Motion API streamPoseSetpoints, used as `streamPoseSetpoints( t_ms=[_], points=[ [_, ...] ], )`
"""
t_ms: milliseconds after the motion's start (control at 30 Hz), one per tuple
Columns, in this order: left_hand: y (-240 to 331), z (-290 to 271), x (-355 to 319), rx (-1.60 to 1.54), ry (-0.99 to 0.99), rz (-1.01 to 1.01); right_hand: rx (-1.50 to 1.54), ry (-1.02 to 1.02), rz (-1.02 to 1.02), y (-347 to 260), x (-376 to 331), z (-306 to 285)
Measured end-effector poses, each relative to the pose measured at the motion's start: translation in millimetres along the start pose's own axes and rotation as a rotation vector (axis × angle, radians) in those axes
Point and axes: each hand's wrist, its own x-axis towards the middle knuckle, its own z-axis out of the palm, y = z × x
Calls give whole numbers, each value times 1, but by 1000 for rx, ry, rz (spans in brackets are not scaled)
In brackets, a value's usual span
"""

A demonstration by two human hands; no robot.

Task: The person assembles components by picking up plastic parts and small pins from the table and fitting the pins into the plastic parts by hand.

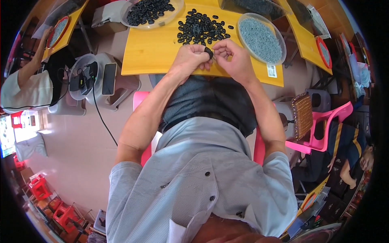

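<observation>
At the left, a dark rectangular phone [109, 79] lies flat on a grey plastic stool [106, 59], apart from the yellow wooden tabletop [150, 54], which perhaps leaves that surface for the small parts. On the tabletop's far left corner, a round, clear plastic tub [177, 14] holds many black oval pieces [148, 11], its rim seemingly there to keep the bulk together. Just right of it, a loose heap of similar black oval pieces [198, 26] is spread on the bare wood, likely so that single ones can be picked up easily. Below the heap, at the near edge, the left hand [193, 58] pinches a small dark piece [208, 53] between thumb and fingers, which probably steadies it and leaves one side exposed. The right hand [231, 60] faces it, thumb and fingertips drawn narrowly together close to that piece; whether they grip anything tiny, I cannot tell. Farther right, a second round, clear tub [283, 56] full of slender grey-blue pieces [259, 38] sits just beyond the right hand, a placement that seems to suit its reach
</observation>
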Motion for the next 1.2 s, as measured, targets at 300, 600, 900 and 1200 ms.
streamPoseSetpoints(
  t_ms=[300, 600, 900, 1200],
  points=[
    [-7, -3, 8, 909, 379, 488, -147, 73, 101, 26, 12, -25],
    [-19, -7, 12, 1075, 407, 608, -304, 20, 199, 26, 13, -26],
    [-3, -16, 11, 608, 669, 531, -299, 77, 84, 26, 20, -28],
    [-3, -14, 7, 684, 628, 553, -701, 86, -171, 37, 66, -6]
  ],
)
